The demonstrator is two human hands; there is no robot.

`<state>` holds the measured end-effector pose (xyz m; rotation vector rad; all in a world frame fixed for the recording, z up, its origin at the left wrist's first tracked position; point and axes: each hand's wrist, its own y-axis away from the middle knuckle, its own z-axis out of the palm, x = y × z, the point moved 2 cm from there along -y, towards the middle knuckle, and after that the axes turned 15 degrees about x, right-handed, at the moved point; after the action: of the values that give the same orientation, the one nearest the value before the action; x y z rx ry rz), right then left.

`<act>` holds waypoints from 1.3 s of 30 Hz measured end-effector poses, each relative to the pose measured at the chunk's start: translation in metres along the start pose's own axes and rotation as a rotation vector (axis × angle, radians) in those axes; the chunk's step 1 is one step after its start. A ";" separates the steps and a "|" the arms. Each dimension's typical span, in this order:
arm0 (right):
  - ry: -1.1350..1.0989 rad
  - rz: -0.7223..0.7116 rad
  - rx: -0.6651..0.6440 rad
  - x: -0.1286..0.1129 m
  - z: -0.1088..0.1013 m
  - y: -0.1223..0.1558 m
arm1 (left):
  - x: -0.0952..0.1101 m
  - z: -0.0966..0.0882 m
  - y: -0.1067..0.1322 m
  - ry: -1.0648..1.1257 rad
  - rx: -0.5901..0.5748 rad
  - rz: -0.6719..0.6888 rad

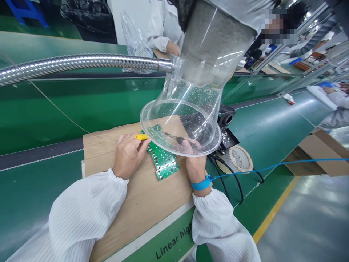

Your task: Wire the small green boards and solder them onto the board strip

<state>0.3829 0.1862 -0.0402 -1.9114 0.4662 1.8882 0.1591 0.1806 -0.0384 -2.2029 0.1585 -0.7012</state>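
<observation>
My left hand (128, 156) pinches a small yellow item (141, 137) just above the upper end of a green circuit board (163, 158). The board lies slantwise on a cardboard sheet (136, 193). My right hand (194, 162) grips a black-handled soldering iron (176, 138), its thin tip angled toward the board. I see the iron through a transparent acrylic fume hood (181, 125) hanging just above it. A blue wrist strap (200, 184) circles my right wrist. White striped sleeves cover both forearms.
A steel gooseneck (81, 64) holds the hood. A round tip cleaner (241, 158) and black cables lie on the green conveyor bench (259, 123) to the right. A blue cord (272, 167) crosses there. Co-workers in white sit beyond, and a cardboard box (319, 156) stands at right.
</observation>
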 end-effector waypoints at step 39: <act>0.033 -0.065 0.042 0.002 0.000 -0.002 | -0.002 -0.002 -0.001 -0.082 -0.024 -0.057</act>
<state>0.3838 0.1883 -0.0426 -1.9102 0.4441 1.7946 0.1564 0.1807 -0.0370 -2.2627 0.0632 -0.6421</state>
